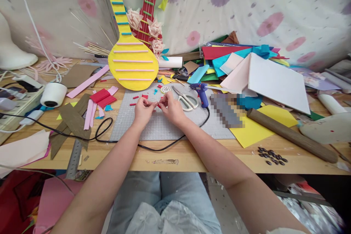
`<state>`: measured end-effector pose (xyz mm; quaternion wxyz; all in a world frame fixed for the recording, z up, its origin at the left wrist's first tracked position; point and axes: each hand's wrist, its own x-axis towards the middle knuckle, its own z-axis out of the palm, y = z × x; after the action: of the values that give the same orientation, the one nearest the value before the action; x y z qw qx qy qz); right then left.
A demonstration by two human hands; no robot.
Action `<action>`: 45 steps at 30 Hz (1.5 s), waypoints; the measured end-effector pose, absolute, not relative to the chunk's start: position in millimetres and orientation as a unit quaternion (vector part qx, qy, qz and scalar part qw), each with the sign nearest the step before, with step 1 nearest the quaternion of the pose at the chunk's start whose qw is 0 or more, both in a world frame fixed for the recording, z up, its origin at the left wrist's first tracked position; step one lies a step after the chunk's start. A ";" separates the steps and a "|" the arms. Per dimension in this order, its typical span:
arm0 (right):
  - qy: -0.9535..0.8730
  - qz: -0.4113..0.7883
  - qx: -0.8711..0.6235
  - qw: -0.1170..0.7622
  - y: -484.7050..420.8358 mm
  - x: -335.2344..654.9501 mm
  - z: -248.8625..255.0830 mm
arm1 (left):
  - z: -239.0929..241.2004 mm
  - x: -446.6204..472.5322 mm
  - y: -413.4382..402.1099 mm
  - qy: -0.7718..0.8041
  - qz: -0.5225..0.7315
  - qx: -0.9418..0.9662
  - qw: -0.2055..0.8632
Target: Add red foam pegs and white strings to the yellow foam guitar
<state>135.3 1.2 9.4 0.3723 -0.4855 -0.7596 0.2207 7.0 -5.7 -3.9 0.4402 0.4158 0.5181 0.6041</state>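
Note:
Above the grey cutting mat (161, 131), my left hand (144, 110) and my right hand (172, 108) meet fingertip to fingertip. Both are closed in a pinch on a small red paper strip (159, 106), mostly hidden by the fingers. Short red paper rolls (133, 104) lie just left of my left hand. Behind my right hand rest the scissors (187, 98), with a white tape roll (165, 89) beside them. A blue glue gun (201, 93) stands farther right on the mat, its black cord running along the mat's front edge.
A yellow paper lute (133, 65) leans at the back, before a red one (149, 7) with paper flowers. Coloured sheets (227, 53) and a white board (276, 80) pile up back right. A brown roll (290, 135) and dark beads (270, 155) lie right; red cloth-like paper (103, 97) lies left.

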 end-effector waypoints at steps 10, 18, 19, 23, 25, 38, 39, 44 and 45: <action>-0.697 0.059 -0.666 0.258 23.8 199.9 21.4 | 8.5 1.1 -10.0 0.486 0.625 0.327 0.517; -0.695 0.037 -0.710 0.106 25.9 200.3 13.9 | 16.7 -9.6 -11.0 0.439 0.582 0.227 0.645; -0.690 0.044 -0.716 0.095 25.3 200.0 16.0 | 16.7 -11.5 -10.3 0.432 0.580 0.218 0.655; -0.689 0.081 -0.716 0.082 22.7 203.6 27.7 | 16.4 -16.8 -7.7 0.406 0.586 0.184 0.677; -0.685 0.120 -0.711 0.104 22.5 206.6 32.0 | 16.4 -17.8 -6.9 0.393 0.588 0.172 0.685; -0.780 0.182 -0.528 0.284 6.3 171.5 17.8 | 16.5 -19.4 -5.3 0.358 0.585 0.102 0.720; -0.792 0.177 -0.515 0.275 4.3 168.7 16.7 | 16.9 -19.0 -5.2 0.356 0.586 0.099 0.721; -0.825 0.159 -0.487 0.239 -0.6 161.9 12.2 | 18.5 -15.6 -6.2 0.359 0.590 0.097 0.717; -0.827 0.157 -0.486 0.235 -1.0 161.5 12.0 | 18.5 -14.9 -6.6 0.361 0.590 0.099 0.716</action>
<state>161.5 -1.0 12.0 0.2352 -0.4856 -0.8272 0.1567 -14.9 -6.6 18.5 0.7156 0.0989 0.3614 0.5895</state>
